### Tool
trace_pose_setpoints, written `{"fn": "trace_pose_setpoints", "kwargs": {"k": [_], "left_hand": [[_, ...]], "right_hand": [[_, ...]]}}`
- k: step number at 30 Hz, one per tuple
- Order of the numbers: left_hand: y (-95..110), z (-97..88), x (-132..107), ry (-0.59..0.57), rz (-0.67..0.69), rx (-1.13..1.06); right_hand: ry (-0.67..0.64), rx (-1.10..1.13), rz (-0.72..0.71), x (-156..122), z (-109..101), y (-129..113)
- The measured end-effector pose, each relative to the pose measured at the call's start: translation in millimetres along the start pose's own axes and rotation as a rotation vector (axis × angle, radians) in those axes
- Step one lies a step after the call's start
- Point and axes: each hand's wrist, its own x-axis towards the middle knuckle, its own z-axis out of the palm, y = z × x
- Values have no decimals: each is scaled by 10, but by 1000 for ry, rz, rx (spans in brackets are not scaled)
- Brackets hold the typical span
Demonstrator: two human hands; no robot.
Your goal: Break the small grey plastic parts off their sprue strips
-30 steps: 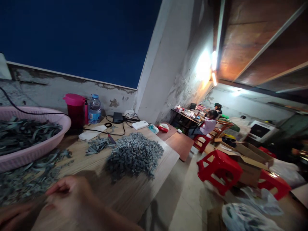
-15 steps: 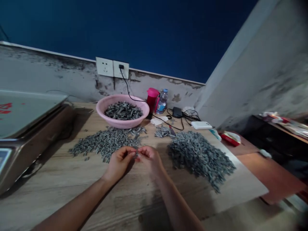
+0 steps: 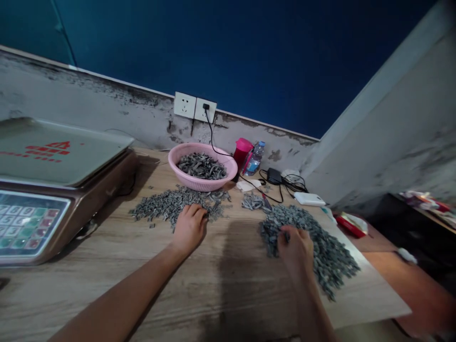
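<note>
My left hand [image 3: 190, 227] rests on the small pile of grey pieces [image 3: 160, 209] in front of the pink basket [image 3: 203, 166], and my right hand [image 3: 297, 247] on the larger pile [image 3: 327, 256] right of it. The fingers [image 3: 197, 212] curl down; I cannot tell if they grip anything. I reckon a careless sweep could scatter pieces off the counter [image 3: 228, 280].

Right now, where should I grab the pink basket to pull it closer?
Pinch the pink basket by its near rim from the front: that lip flares outward; a black cable runs by the far rim and a pink cup crowds its right.
</note>
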Motion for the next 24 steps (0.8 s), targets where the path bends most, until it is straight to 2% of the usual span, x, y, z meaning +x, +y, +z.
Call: {"fn": "trace_pose_setpoints", "kwargs": {"k": [2, 4, 6, 9, 12, 15, 18, 20, 24], "left_hand": [[7, 0, -1, -36, -19, 99], [22, -8, -1, -63, -37, 176], [25, -19, 1, -88, -41, 230], [0, -23, 10, -127, -44, 282], [-35, -14, 25, -153, -53, 311], [-48, -10, 40, -159, -54, 322], [-48, -19, 49, -162, -58, 324], [-58, -24, 49, -160, -57, 315], [-119, 0, 44, -111, -26, 227]], "right_hand": [[0, 5, -133, 36, 60, -105], [-114, 140, -302, 75, 248, -373], [-269, 208, -381, 121, 520, -709], [-354, 236, -347, 205, 924, -1125], [-427, 265, -256, 278, 1166, -1294], [-439, 333, -214, 301, 1231, -1265], [-435, 399, -179, 274, 1192, -1172], [-449, 512, -88, 237, 1130, -1118], [-516, 920, 168, 134, 953, -1067]]}}
